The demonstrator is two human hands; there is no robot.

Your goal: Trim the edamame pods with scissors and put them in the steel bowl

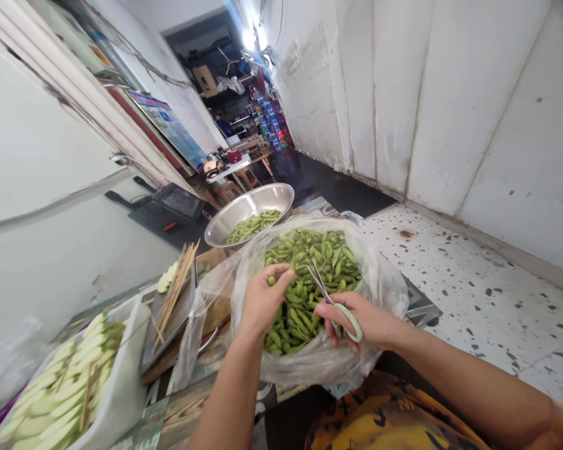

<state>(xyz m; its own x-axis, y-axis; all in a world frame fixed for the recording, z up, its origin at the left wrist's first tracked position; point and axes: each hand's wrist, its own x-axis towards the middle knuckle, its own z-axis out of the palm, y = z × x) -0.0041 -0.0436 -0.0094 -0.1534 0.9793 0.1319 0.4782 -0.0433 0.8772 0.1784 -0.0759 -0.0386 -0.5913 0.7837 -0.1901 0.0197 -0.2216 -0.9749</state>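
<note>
A clear plastic bag (389, 281) full of green edamame pods (304, 309) lies wide at the top in front of me. Over its left side, my left hand (265, 297) pinches an edamame pod (272, 281), of which only a green end shows between the fingers. My right hand (351, 315) grips scissors (349, 320) with pale green handles above the right part of the pods. Their blades point up and left, slightly apart, and nothing is visible between them. Behind the bag, a steel bowl (281, 195) holds more pods.
At the left, a white tray (134, 350) carries skewered pale green slices (65, 400). Beside it, bamboo skewers (176, 290) lie on a dark board with a knife-like edge. Further back are a black appliance (169, 215) and a small white table (229, 167). A white wall (426, 112) runs along the right.
</note>
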